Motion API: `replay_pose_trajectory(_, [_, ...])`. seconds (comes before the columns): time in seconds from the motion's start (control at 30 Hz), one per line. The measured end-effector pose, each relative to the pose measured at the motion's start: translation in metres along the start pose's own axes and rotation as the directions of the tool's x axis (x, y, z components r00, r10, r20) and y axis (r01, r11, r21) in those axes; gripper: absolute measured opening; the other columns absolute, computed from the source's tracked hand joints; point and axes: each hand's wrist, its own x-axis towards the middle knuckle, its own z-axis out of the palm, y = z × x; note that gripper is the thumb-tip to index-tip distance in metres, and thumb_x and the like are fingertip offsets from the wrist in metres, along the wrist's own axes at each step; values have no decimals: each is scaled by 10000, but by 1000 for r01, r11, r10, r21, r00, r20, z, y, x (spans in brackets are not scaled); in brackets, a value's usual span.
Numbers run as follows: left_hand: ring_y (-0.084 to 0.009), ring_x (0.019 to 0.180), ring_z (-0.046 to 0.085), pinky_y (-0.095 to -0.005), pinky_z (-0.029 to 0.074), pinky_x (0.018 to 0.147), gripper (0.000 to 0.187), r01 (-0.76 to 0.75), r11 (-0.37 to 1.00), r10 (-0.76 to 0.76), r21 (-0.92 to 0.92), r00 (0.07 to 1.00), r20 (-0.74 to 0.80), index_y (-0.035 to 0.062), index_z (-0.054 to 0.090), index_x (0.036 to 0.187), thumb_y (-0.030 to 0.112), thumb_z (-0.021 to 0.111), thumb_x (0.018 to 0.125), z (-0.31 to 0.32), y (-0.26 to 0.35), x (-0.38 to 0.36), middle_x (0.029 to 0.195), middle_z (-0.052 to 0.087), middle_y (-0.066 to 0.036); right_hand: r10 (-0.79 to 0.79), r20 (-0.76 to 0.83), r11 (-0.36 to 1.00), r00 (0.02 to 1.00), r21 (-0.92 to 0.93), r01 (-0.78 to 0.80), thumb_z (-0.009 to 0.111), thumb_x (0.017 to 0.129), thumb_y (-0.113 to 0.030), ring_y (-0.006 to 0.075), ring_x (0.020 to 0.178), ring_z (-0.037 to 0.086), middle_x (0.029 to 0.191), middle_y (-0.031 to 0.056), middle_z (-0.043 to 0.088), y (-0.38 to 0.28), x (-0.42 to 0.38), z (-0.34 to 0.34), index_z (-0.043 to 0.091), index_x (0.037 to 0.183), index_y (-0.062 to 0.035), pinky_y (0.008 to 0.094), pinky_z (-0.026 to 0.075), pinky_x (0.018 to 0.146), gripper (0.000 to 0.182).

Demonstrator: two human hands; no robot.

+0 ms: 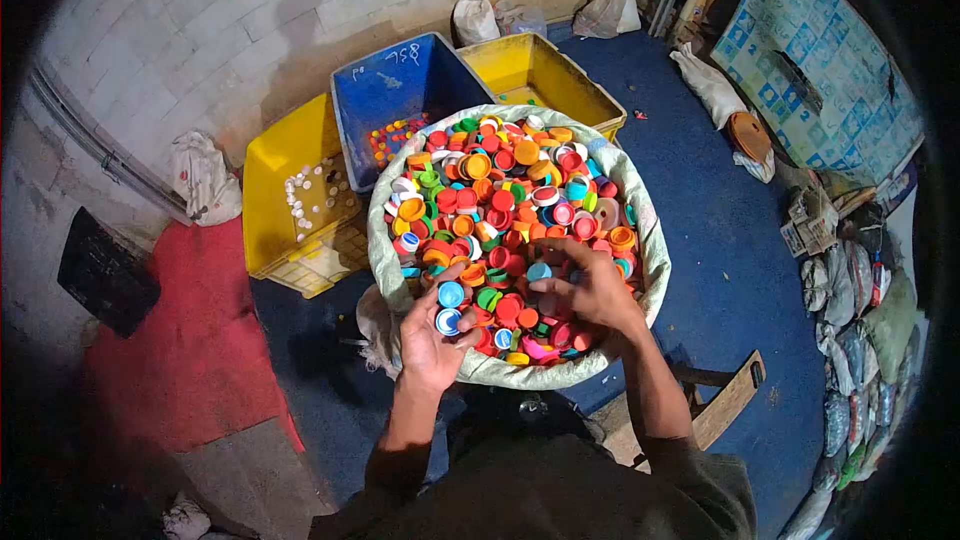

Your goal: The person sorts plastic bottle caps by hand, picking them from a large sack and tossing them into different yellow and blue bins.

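A wide sack (655,250) with a rolled pale rim stands in front of me, heaped with bottle caps (505,200) in red, orange, green, blue and white. Palm up at the sack's near left side, my left hand (430,345) has its fingers curled around a light blue cap (451,294) and a blue-and-white cap (448,321). Over the right part of the heap, my right hand (598,292) has its thumb and fingers at another light blue cap (539,272), which it seems to pinch. Some fingertips are hard to separate from the caps.
Behind the sack stand a yellow crate (290,170) with whitish caps, a blue crate (395,80) with red and yellow caps, and another yellow crate (540,70). A wooden board (730,405) is at lower right; filled bags (860,360) line the right side.
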Motion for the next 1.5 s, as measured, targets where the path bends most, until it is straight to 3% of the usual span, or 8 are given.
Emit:
replay_pose_trajectory(0.17, [-153, 676, 446, -271, 369, 506, 378, 16, 999, -19, -52, 998, -68, 29, 539, 1215, 285, 473, 944, 16, -15, 2, 1024, 587, -86, 312, -106, 763, 944, 619, -183, 669, 882, -133, 108, 876, 568, 995, 56, 620, -21, -6, -22, 564, 1223, 5, 263, 464, 802, 382])
replay_pose_trajectory(0.3, [-167, 687, 446, -287, 373, 516, 377, -28, 989, 32, -147, 999, 24, 24, 542, 1168, 322, 450, 957, 47, -39, 3, 1062, 577, -112, 198, 47, 345, 979, 932, -114, 558, 895, -190, 118, 705, 499, 886, 56, 559, 0, -4, -61, 559, 1203, 42, 248, 424, 621, 385])
replay_pose_trajectory(0.57, [-133, 543, 405, -278, 314, 463, 326, 144, 982, -114, -126, 969, 219, 91, 527, 1110, 361, 498, 928, 132, -167, 25, 961, 534, -99, 228, -58, -111, 972, 990, 85, 500, 881, -265, 201, 656, 508, 824, 119, 565, 86, 17, -176, 561, 1008, 38, 294, 388, 546, 334])
replay_pose_trajectory(0.7, [-148, 575, 393, -285, 325, 475, 335, 461, 831, -391, -312, 882, 262, 59, 519, 1072, 365, 480, 941, 157, -270, 108, 882, 501, -66, 357, 18, -100, 934, 995, 20, 511, 885, -248, 215, 700, 548, 871, 132, 588, 182, 47, -232, 580, 977, 32, 304, 434, 581, 303])
replay_pose_trajectory(0.93, [-216, 655, 490, -359, 426, 664, 355, -15, 897, -195, -441, 883, -426, 36, 538, 923, 363, 400, 945, 135, -369, 296, 774, 552, -97, 586, 181, -60, 790, 982, -180, 384, 906, -287, 215, 728, 563, 822, 94, 571, 325, 57, -255, 550, 908, -36, 327, 476, 640, 300])
replay_pose_trajectory(1.1, [-206, 626, 482, -395, 450, 677, 475, -124, 896, -106, -426, 873, -476, 97, 515, 870, 556, 400, 914, 76, -357, 411, 731, 546, -62, 637, 256, -154, 727, 967, -205, 393, 863, -307, 288, 728, 555, 801, 138, 549, 386, 78, -247, 511, 880, -4, 393, 457, 607, 326])
replay_pose_trajectory(1.27, [-241, 834, 545, -500, 426, 797, 656, -364, 872, 277, -328, 918, -282, 128, 540, 1134, 695, 394, 840, 140, -251, 500, 1003, 586, -50, 348, 139, -80, 927, 990, -118, 369, 936, -300, 309, 1080, 539, 1202, 131, 565, 300, 204, -298, 494, 1245, -45, 480, 423, 939, 421])
replay_pose_trajectory(1.5, [-272, 1267, 430, -436, 371, 1015, 730, -546, 814, 462, -197, 816, -348, 132, 486, 1321, 697, 330, 886, 117, -259, 470, 1372, 466, -103, 511, 122, 95, 851, 976, -197, 503, 883, -346, 315, 1304, 358, 1488, 165, 274, 318, 215, -293, 320, 1401, -56, 449, 324, 1042, 622])
